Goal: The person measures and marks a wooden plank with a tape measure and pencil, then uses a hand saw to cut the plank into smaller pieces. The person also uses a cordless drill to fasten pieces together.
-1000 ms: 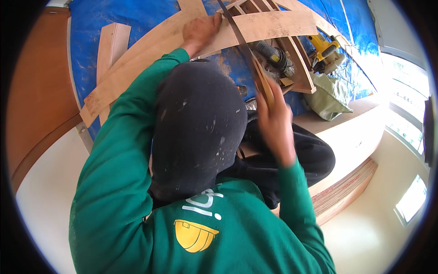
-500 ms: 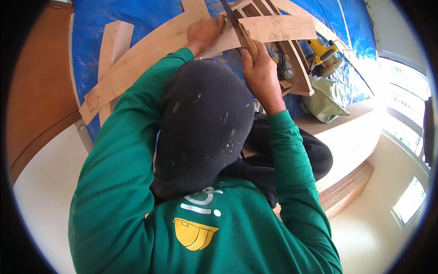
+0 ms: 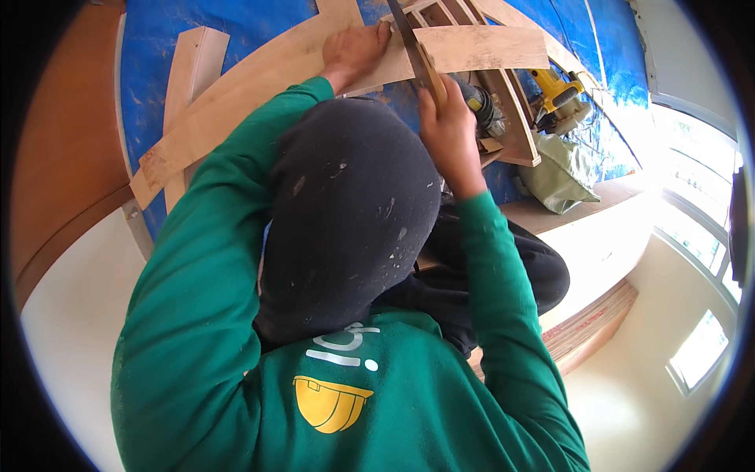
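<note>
A long, thin wooden plank (image 3: 259, 90) slants across the far part of the view and continues past a handsaw (image 3: 403, 30) as a pale end piece (image 3: 484, 49). My right hand (image 3: 454, 134) is closed round the saw's wooden handle. The saw's dark blade crosses the plank, pointing away from me. To the left of the blade, my left hand (image 3: 354, 55) grips the plank, its fingers bent at the far edge. Where the blade meets the wood, the cut is too small to make out.
Blue sheeting (image 3: 259, 22) lies under the work. A wooden frame (image 3: 515, 130) holds a corded tool (image 3: 481, 106). Further right are a yellow power tool (image 3: 557, 88) and a pale green bag (image 3: 560, 175). Another wooden length (image 3: 189, 79) passes beneath the plank at the left.
My right hand has drawn the saw slightly toward me. The left hand stays on the plank. The whole view has shifted a little.
</note>
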Demonstrator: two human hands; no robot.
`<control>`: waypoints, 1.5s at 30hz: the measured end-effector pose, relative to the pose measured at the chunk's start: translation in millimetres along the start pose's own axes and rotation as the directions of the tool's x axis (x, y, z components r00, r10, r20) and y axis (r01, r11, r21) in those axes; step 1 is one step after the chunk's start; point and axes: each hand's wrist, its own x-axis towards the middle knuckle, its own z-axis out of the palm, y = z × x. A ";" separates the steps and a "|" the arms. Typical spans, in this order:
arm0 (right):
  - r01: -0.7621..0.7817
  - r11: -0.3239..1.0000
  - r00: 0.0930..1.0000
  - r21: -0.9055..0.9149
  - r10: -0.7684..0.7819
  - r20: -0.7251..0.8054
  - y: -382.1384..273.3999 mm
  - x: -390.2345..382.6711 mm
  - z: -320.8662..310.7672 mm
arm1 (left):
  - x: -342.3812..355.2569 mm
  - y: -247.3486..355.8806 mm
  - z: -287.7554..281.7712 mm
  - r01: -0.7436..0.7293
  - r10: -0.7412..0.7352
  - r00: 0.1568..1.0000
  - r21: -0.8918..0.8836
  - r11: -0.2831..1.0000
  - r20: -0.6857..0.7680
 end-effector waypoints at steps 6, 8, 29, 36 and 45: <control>0.001 1.000 1.000 -0.020 0.000 0.018 -14.4 -71.7 -48.0 | -1.0 1.3 -3.5 0.003 -0.003 1.000 0.001 1.000 0.008; -0.222 0.973 0.966 -0.060 0.228 0.124 -44.5 -140.8 -97.5 | 0.7 -1.5 0.6 -0.021 0.021 1.000 0.019 1.000 -0.002; -0.206 0.973 0.966 -0.105 0.219 0.134 -64.7 -184.4 -133.8 | 1.8 -6.5 8.2 -0.049 0.049 0.999 -0.002 0.999 -0.004; -0.052 0.997 0.999 -0.050 0.052 0.013 18.0 -8.5 6.5 | 0.7 -3.3 8.7 -0.019 0.020 0.999 0.027 0.999 -0.039; -0.224 0.966 0.961 -0.129 0.241 0.134 -50.6 -166.8 -122.5 | 0.5 -3.8 5.3 -0.047 0.048 0.998 0.019 0.999 -0.028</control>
